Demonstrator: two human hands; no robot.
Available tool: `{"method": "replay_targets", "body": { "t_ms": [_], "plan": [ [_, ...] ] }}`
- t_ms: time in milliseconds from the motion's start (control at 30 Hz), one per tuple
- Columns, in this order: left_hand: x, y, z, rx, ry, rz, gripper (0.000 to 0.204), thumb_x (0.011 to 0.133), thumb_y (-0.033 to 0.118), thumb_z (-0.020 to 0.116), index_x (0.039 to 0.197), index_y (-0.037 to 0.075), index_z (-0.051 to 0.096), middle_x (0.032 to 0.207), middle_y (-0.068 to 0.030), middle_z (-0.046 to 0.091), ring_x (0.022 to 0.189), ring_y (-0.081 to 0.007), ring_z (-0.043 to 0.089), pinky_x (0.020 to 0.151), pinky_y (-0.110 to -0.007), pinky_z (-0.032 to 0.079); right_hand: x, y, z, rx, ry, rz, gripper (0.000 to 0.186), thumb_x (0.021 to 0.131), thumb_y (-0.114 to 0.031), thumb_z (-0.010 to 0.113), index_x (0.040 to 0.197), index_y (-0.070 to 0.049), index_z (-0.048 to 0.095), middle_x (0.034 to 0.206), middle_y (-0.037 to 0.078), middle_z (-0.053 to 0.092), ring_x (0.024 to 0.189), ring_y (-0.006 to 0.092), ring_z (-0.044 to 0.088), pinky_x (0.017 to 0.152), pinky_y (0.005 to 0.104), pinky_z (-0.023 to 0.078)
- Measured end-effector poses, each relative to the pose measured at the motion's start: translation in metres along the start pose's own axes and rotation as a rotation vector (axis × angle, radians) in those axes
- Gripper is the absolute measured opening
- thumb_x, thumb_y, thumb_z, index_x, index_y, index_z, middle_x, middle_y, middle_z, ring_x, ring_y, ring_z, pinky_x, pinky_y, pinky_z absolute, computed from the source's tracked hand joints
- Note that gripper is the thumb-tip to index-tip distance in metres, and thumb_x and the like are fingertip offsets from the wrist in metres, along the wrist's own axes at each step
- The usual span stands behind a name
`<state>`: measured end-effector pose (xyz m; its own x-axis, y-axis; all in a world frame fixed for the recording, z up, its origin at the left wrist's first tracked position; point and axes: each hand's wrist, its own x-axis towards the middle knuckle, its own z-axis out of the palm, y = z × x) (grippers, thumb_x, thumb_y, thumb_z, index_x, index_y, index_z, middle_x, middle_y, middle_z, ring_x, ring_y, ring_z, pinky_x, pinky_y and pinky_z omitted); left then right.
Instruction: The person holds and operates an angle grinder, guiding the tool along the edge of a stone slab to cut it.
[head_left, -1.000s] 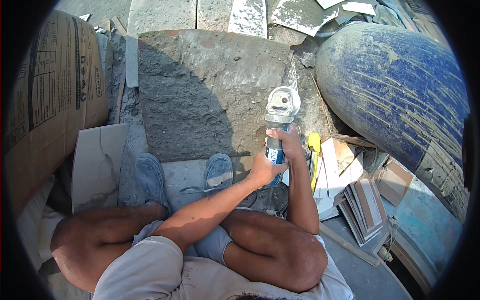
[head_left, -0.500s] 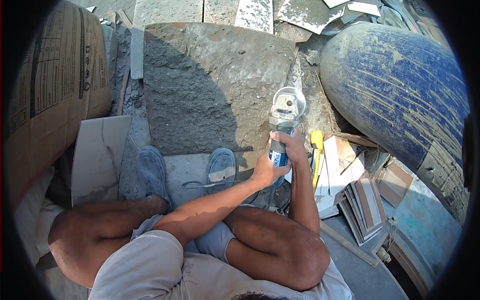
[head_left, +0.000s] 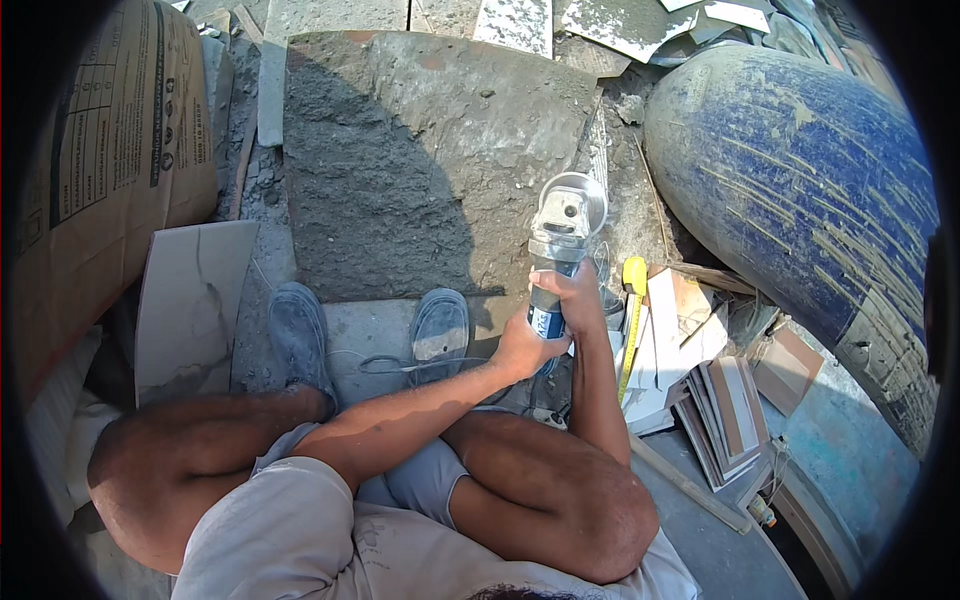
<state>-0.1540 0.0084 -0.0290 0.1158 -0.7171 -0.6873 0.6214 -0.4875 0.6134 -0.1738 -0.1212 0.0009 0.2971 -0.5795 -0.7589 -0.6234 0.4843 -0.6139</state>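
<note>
An angle grinder with a metal head, a round guard and a blue body points away from me. My left hand is closed around the rear of its body. Farther forward, my right hand wraps the body just behind the metal head. The grinder's head is over the right edge of a rough, cement-coated slab, near a narrow strip along that edge. Whether the disc touches anything or spins cannot be made out. A thin cable lies on the ground by my shoes.
A scratched blue drum lies at the right. A yellow tape measure, partly drawn out, rests beside cut tile pieces. On the left are a large paper sack and a leaning tile. My shoes stand before the slab.
The grinder and both hands have shifted slightly left, and the grinder's head tilts a little more to the right. Both hands keep their hold. The whole view has moved slightly.
</note>
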Motion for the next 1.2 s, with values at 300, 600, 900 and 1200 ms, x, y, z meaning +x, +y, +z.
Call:
{"method": "replay_targets", "body": {
  "t_ms": [300,600,900,1200],
  "plan": [
    [0.010,0.009,-0.002,-0.124,0.012,0.105,0.046,0.071,0.008,0.077,0.112,0.003,0.055,0.089,-0.0034,0.065,0.077,-0.0115,0.062,0.070,-0.031,0.051,0.017,0.001,0.002,-0.051,-0.022,-0.084,0.040,0.070,-0.015,0.076,0.105,-0.003,0.062,0.083,0.003,0.063,0.070,0.0124,0.061,0.065,0.0280,0.051],
    [0.009,0.008,-0.007,-0.125,0.008,0.106,0.042,0.071,0.008,0.077,0.109,0.002,0.059,0.090,-0.0037,0.066,0.080,-0.0138,0.063,0.072,-0.031,0.052,0.010,-0.010,0.013,-0.068,-0.017,-0.088,0.045,0.068,-0.016,0.077,0.108,-0.001,0.062,0.088,0.003,0.063,0.075,0.0127,0.059,0.068,0.0292,0.049],
    [0.009,-0.007,-0.009,-0.274,0.027,0.122,0.039,0.071,0.009,0.077,0.105,0.001,0.060,0.092,-0.0056,0.067,0.082,-0.0130,0.063,0.072,-0.031,0.051,0.007,-0.014,0.024,-0.121,-0.050,-0.105,0.046,0.068,-0.015,0.077,0.109,-0.001,0.062,0.089,0.003,0.064,0.076,0.0135,0.060,0.071,0.0306,0.049],
    [0.006,0.014,0.000,-0.129,0.071,0.091,0.039,0.071,0.011,0.078,0.104,0.002,0.060,0.087,-0.0042,0.066,0.076,-0.0128,0.062,0.069,-0.032,0.051,0.011,-0.014,0.003,-0.141,-0.049,-0.051,0.055,0.066,-0.015,0.081,0.112,0.003,0.058,0.095,0.008,0.066,0.080,0.0157,0.062,0.073,0.0307,0.051]
  ]
}}
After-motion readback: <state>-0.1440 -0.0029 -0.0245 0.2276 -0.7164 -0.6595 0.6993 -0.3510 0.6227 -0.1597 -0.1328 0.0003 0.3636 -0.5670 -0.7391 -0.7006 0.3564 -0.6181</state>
